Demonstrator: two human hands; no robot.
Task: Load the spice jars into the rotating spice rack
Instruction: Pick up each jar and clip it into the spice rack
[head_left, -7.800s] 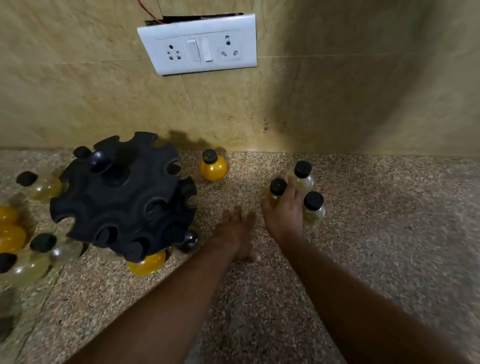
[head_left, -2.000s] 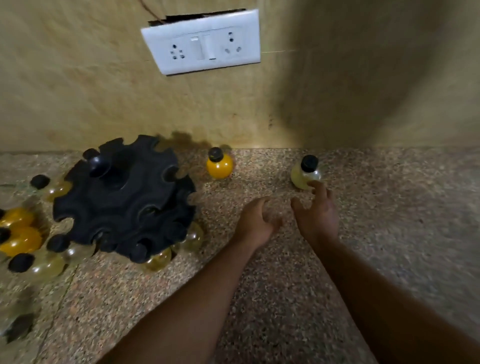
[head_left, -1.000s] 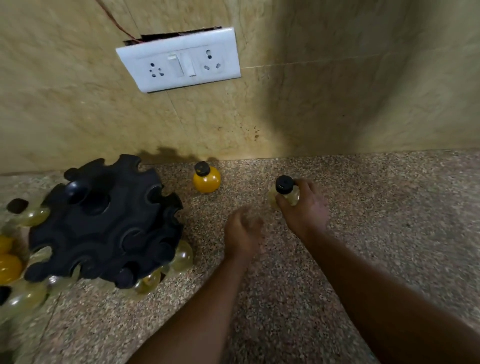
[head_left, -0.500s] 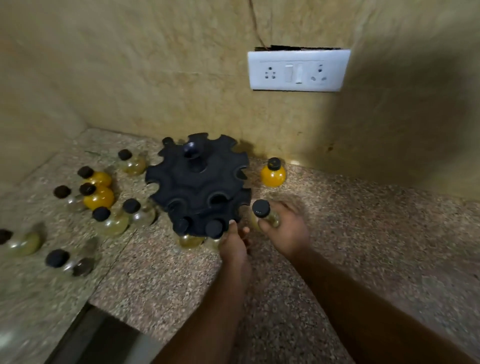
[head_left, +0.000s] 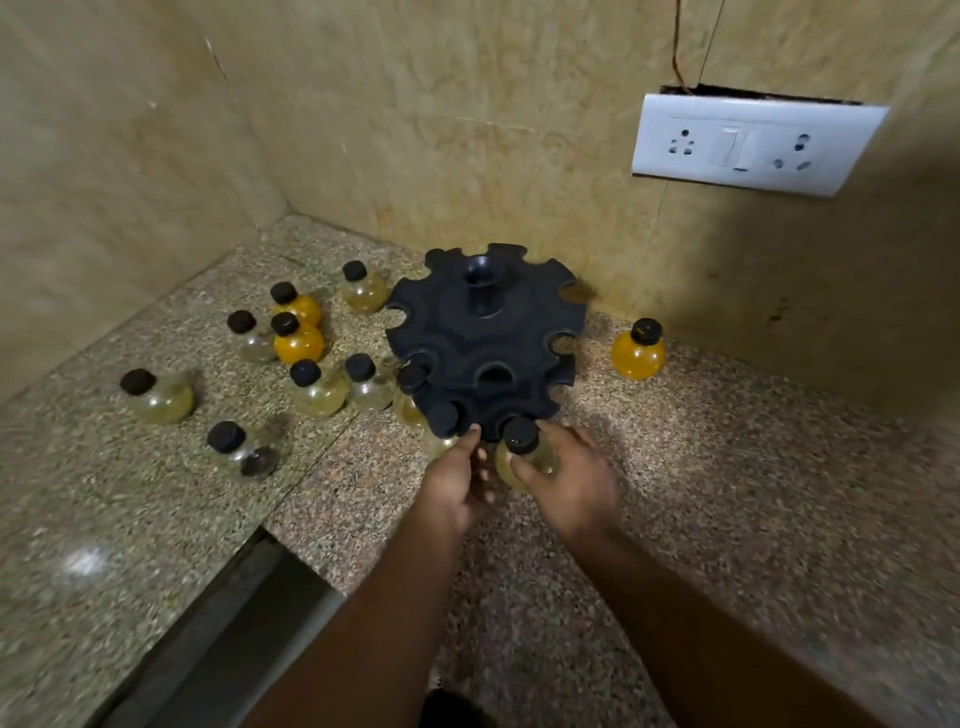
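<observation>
The black rotating spice rack (head_left: 483, 343) stands near the back wall, with notched slots around two tiers. My right hand (head_left: 571, 480) grips a pale yellow spice jar (head_left: 524, 454) with a black cap, its neck at a front slot of the lower tier. My left hand (head_left: 457, 480) touches the rack's lower front edge with an extended finger and holds nothing. Two jars (head_left: 415, 392) hang in lower slots on the front left. An orange jar (head_left: 638, 351) stands alone to the right of the rack.
Several loose jars, pale and orange (head_left: 296, 340), stand on the granite counter (head_left: 727, 493) left of the rack. Walls meet in a corner behind. A white socket plate (head_left: 748, 148) hangs on the wall at the right. A dark gap (head_left: 218, 634) runs along the counter's lower left.
My right hand has carried the pale jar from the open counter to the rack's front lower slot. My left hand has settled on the rack's edge. The view has swung left.
</observation>
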